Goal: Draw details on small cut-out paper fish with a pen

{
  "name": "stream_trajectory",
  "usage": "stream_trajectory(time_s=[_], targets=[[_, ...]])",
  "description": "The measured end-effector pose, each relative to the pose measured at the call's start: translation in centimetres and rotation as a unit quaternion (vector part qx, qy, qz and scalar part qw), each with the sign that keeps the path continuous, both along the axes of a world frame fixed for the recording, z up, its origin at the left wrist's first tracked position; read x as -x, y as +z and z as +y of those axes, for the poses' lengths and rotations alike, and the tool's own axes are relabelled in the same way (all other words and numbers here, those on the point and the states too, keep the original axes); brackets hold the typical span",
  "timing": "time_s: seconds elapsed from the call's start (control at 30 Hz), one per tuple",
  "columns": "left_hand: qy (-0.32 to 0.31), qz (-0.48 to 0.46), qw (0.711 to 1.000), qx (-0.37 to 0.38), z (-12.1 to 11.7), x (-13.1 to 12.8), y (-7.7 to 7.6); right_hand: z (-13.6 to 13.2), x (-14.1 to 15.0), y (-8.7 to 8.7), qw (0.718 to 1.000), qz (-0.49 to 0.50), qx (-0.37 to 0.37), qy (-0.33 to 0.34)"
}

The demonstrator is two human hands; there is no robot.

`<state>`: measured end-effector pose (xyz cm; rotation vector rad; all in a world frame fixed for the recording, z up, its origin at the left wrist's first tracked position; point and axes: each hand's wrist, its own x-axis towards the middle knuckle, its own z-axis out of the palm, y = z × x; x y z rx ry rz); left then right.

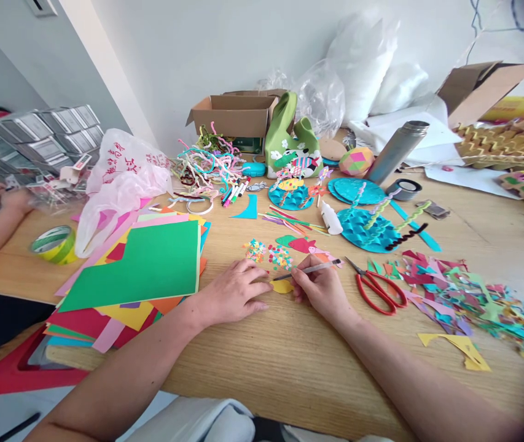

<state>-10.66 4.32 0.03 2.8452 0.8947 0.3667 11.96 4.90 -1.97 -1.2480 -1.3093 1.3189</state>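
My right hand (320, 287) is closed around a slim pen (324, 266) with a pale clear barrel and a dark end. Its tip is by a small yellow paper cutout (282, 286) lying on the table. My left hand (234, 290) rests open and palm down just left of the cutout, fingers spread. Behind the hands are small piles of colourful paper dots (280, 256) and a red fish-shaped cutout (302, 245) among green and pink ones. Red-handled scissors (379, 293) lie to the right of my right hand.
Coloured paper (151, 258) is stacked at left, beside yellow tape (54, 244). Paper scraps (464, 294) spread at right. Farther back are a glue bottle (330, 218), blue craft discs (367, 230), pipe cleaners (206, 159) and a metal flask (397, 153). Another person's hands (10, 199) are at far left.
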Motion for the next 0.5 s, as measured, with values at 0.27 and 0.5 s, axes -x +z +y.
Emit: stream_trajectory(time_s=[0.27, 0.5], targets=[[0.017, -0.004, 1.000, 0.019, -0.13, -0.08, -0.11, 0.02, 0.01, -0.08, 1.000, 0.007, 0.001, 0.003], [0.029, 0.005, 0.999, 0.029, -0.17, -0.21, -0.03, 0.00, 0.00, -0.08, 1.000, 0.006, -0.001, -0.002]])
